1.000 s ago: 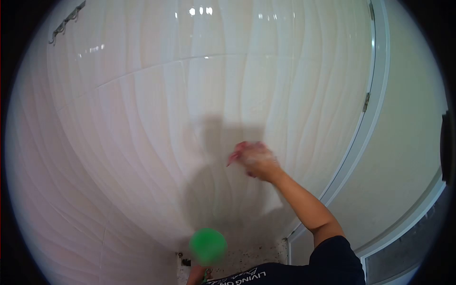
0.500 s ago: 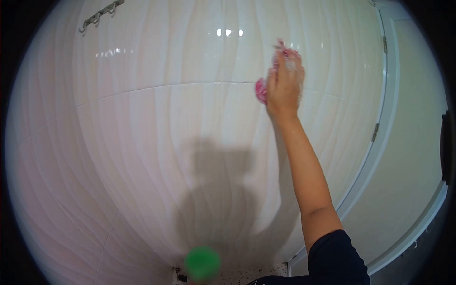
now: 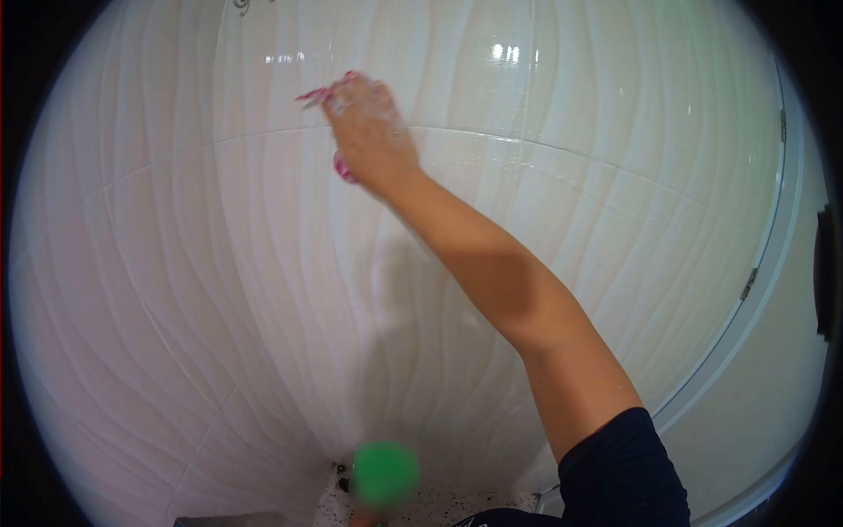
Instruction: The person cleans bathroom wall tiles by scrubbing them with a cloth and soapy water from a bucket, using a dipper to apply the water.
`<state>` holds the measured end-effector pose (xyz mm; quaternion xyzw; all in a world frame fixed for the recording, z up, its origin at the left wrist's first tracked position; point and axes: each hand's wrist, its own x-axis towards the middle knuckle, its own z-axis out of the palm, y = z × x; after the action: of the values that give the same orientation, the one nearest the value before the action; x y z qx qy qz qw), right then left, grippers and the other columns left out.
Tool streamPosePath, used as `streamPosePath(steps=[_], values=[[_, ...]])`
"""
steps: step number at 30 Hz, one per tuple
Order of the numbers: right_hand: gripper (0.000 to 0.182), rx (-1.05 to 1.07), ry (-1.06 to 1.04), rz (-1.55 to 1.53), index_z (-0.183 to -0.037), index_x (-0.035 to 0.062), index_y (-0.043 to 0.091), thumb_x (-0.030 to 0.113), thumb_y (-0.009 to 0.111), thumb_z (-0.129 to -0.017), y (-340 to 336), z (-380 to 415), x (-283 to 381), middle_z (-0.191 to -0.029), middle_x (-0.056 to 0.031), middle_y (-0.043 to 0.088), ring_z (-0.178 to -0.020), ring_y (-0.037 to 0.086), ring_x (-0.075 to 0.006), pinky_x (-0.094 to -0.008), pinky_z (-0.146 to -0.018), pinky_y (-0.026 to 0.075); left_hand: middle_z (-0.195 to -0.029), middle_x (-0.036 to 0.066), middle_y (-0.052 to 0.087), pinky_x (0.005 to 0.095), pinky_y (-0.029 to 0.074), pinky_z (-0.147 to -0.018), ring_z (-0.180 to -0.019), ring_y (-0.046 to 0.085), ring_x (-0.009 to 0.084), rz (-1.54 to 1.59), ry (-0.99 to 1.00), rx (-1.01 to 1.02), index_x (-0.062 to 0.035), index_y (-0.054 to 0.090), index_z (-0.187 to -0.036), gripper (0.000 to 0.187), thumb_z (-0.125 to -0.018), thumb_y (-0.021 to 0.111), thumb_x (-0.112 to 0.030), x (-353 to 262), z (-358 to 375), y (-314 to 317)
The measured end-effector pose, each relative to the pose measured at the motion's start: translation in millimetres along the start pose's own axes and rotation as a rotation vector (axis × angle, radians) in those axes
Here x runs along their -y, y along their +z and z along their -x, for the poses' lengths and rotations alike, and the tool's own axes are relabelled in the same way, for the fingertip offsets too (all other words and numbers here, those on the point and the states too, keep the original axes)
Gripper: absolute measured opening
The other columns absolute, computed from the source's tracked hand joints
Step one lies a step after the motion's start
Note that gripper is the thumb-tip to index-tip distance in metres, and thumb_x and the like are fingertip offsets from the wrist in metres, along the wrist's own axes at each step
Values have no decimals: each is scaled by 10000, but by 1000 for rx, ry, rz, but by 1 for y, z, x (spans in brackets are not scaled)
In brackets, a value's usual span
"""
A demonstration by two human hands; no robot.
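Under the right hand [image 3: 373,132], against the tiled wall [image 3: 263,263], lies a pink cloth [image 3: 345,169]; its edges come out beyond the fingertips and beside the thumb side. This hand is spread rather flat over the cloth and seems to have it pressed to the wall, but how tightly the fingers grip, I cannot tell. White patches like foam are on the fingers, so I judge the cloth to be wet, soft, light and slippery, not fragile. It would fold easily at its free edges; the best hold is probably a broad one, with palm and fingers over its middle.

Far below the right hand, just above the left hand [image 3: 363,519], is a green object [image 3: 385,474], blurred. It looks light and smooth, perhaps plastic. Of the left hand only a small part shows, so its grip I cannot tell.
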<state>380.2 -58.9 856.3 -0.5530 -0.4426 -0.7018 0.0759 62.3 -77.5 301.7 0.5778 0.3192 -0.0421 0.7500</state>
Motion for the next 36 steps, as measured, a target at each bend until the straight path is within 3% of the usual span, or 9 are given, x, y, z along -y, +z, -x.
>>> streamPosePath(steps=[2, 7, 9, 15, 19, 23, 27, 29, 36], values=[[489, -25, -47, -51, -1209, 32, 487, 147, 577, -742, 17, 10, 25, -1278, -140, 461, -1276, 345, -302, -467, -1057, 258, -644, 16, 463, 349, 377, -474, -510, 430, 149, 6, -182, -20, -131, 519, -1149, 449, -782, 621, -368, -18, 19, -1], [588, 62, -161, -252, -1214, 42, 482, 157, 648, -662, -7, 60, 36, -1302, -153, 438, -1287, 333, -309, -467, -1057, 259, -645, 9, 466, 337, 371, -472, -512, 436, 140, -16, -172, -105, -139, 550, -1113, 397, -801, 605, -380, -18, 39, 5], [628, 266, -31, -263, -1245, 72, 469, 160, 655, -652, -38, 77, 16, -1339, -160, 405, -1305, 314, -311, -484, -1064, 241, -645, 1, 467, 316, 369, -473, -511, 436, 129, -14, -185, -88, -130, 555, -1104, 366, -826, 592, -364, -13, 37, 1], [559, 183, 310, 77, -1293, 153, 474, 125, 589, -746, -123, 160, -70, -1402, -120, 364, -1330, 289, -304, -536, -1062, 202, -644, 12, 456, 276, 370, -502, -523, 434, 128, 32, -195, 37, -20, 571, -1058, 332, -880, 543, -299, -28, 41, -4], [427, 56, 443, 181, -1290, 155, 485, 131, 481, -864, -174, 230, -122, -1411, -98, 371, -1332, 292, -298, -547, -1064, 158, -645, 14, 451, 264, 383, -526, -530, 430, 128, 57, -200, 65, 18, 575, -1047, 338, -904, 518, -283, -30, 42, -11], [396, -201, 789, 358, -1288, 73, 468, 162, 460, -903, -203, 278, -164, -1414, -135, 350, -1323, 285, -322, -532, -1074, 123, -626, 34, 466, 291, 411, -485, -457, 417, 129, 121, -149, 38, 12, 571, -1030, 318, -887, 544, -271, -28, 46, -22], [401, -386, 829, 240, -1291, 41, 452, 172, 456, -913, -177, 283, -121, -1413, -171, 329, -1313, 281, -354, -506, -1080, 133, -623, 32, 468, 290, 414, -488, -500, 445, 127, 104, -155, 29, 25, 571, -1036, 350, -907, 523, -297, -25, 51, -36], [412, -234, 791, 175, -1302, 45, 439, 157, 471, -906, -152, 255, -63, -1408, -189, 320, -1305, 279, -382, -476, -1082, 168, -619, 29, 468, 287, 405, -472, -483, 438, 125, 143, -150, 16, 31, 569, -1033, 343, -906, 527, -285, -32, 58, -44], [512, 189, 532, -16, -1320, 142, 447, 178, 575, -826, -62, 198, 63, -1410, -122, 339, -1334, 247, -353, -553, -1058, 183, -611, 14, 464, 290, 418, -467, -456, 443, 122, 146, -140, -65, 13, 582, -1016, 328, -893, 549, -289, -28, 73, -49]])
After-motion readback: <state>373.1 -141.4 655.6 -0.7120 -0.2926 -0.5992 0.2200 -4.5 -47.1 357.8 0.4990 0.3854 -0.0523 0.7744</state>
